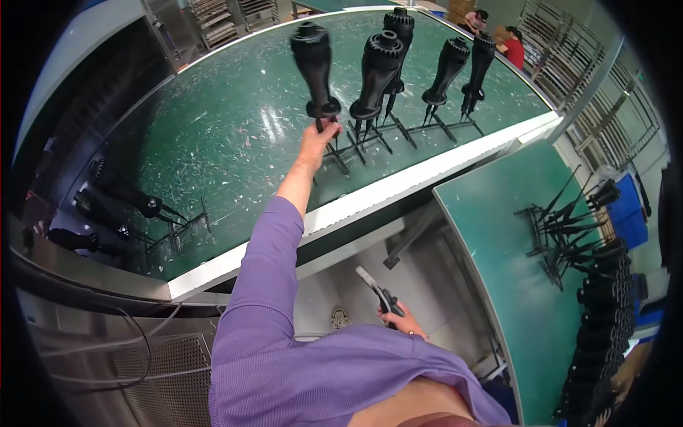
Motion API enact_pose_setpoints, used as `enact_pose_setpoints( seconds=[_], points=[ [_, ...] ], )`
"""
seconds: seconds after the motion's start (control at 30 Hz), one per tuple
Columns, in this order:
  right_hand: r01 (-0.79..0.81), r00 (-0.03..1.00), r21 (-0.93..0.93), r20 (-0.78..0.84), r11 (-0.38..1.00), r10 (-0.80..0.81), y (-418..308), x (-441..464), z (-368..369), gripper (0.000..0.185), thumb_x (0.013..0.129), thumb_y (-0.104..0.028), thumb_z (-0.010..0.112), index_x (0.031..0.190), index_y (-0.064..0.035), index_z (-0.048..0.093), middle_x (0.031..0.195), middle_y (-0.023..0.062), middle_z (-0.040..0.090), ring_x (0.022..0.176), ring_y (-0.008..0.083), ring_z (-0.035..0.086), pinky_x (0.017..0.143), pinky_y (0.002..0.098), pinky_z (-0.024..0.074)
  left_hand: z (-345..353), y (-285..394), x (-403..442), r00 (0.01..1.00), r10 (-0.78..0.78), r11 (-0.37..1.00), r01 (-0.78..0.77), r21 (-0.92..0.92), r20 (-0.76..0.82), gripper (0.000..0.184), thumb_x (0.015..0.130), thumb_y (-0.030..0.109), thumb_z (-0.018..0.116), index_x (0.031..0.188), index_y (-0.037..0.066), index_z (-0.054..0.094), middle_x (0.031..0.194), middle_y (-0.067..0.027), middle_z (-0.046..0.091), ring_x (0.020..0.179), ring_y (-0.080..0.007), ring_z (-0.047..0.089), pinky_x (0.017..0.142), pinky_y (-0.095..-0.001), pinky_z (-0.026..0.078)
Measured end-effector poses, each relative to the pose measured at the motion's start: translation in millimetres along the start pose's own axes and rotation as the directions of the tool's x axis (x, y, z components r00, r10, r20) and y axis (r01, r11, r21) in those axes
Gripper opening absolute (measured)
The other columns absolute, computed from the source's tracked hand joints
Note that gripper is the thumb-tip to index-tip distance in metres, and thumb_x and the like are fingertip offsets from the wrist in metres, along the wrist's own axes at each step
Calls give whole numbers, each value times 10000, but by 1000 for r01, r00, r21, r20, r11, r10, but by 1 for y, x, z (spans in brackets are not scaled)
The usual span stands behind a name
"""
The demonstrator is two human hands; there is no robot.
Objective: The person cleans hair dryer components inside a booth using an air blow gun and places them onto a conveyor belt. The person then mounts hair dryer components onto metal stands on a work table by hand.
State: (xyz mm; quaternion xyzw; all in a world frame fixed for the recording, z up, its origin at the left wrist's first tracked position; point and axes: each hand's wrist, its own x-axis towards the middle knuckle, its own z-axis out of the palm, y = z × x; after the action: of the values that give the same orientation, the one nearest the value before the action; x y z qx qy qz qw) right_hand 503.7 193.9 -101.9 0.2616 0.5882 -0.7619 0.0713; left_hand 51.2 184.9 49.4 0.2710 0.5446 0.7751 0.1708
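Note:
My left hand (320, 141) reaches over the green table, fingers closed around the thin stem just below a black, waisted plastic part (313, 67) with a toothed top. The part stands upright, slightly blurred. To its right, similar black parts (377, 71) stand on prongs of a black rack (363, 146). Low and close to my body, my right hand (409, 322) grips a gun-shaped tool (380, 293) with a black handle and a pale, flat front end. Its tip points up and left, away from the parts.
The green table (213, 135) has a white raised edge (427, 171) and scattered pale flecks. More black parts (114, 199) are at left. A side table (491, 235) holds empty-looking racks (555, 231) and a row of black parts (601, 327). Two people (512, 48) are in the background.

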Motion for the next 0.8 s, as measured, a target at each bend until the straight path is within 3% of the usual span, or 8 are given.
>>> enact_pose_setpoints(
  seconds=[0.03,0.13,0.33,0.4,0.57,0.67,0.73,0.8],
  points=[
    [32,998,76,52,997,-36,-3,4,5,318,765,-86,621,1061,-42,513,908,24,570,874,115,549,834,255,418,-8,-3,-1,1000,21,999,-21,-32,-4,266,838,224,652,1042,74,570,862,-13,625,811,-118,576,676,-245,390],
    [29,998,128,51,991,-36,-15,2,15,322,765,-71,616,1067,-46,506,920,24,568,878,115,548,835,260,422,-27,9,-8,997,75,981,-68,-184,34,269,834,213,664,1035,61,569,873,-15,620,826,-115,579,690,-245,408],
    [7,994,13,112,1000,-8,-10,20,-1,313,755,-84,618,1045,-52,505,923,16,573,849,104,550,796,247,430,-39,22,-13,985,146,972,-125,201,-95,256,798,189,704,972,28,609,875,-13,623,806,-109,559,789,-259,424],
    [20,990,-17,141,1000,-17,-14,22,-7,308,751,-86,617,1037,-52,507,917,17,576,844,104,551,792,243,428,-36,18,-26,968,140,956,-77,283,-209,220,808,139,670,978,13,609,828,-7,624,766,-101,549,735,-251,429],
    [45,981,-135,192,990,-18,-31,20,-25,308,723,-98,634,1006,-22,538,948,56,601,893,150,576,837,286,441,-46,28,-29,881,217,947,-87,309,-420,179,827,73,626,999,23,607,794,-8,616,715,-98,558,676,-249,442],
    [10,975,-35,224,999,-2,-24,17,-44,327,720,-104,641,1019,-29,533,948,59,602,900,154,579,843,292,440,-62,26,-30,826,270,945,-131,299,-495,157,845,38,599,1000,16,591,821,-25,611,706,-105,559,663,-245,449],
    [8,972,-22,234,1000,-2,-25,10,-54,351,720,-106,645,1043,-37,523,951,58,602,905,157,579,851,296,438,-66,18,-33,782,294,956,-242,167,-549,175,850,38,593,1022,14,572,820,-31,602,708,-110,557,662,-245,450],
    [-17,973,-27,230,1000,23,-25,5,-62,353,721,-103,643,1047,-37,522,954,60,601,906,157,579,854,297,438,-68,14,-34,696,363,928,-329,174,-620,168,854,31,583,1019,14,560,811,-28,590,704,-113,553,658,-249,451]
  ],
)
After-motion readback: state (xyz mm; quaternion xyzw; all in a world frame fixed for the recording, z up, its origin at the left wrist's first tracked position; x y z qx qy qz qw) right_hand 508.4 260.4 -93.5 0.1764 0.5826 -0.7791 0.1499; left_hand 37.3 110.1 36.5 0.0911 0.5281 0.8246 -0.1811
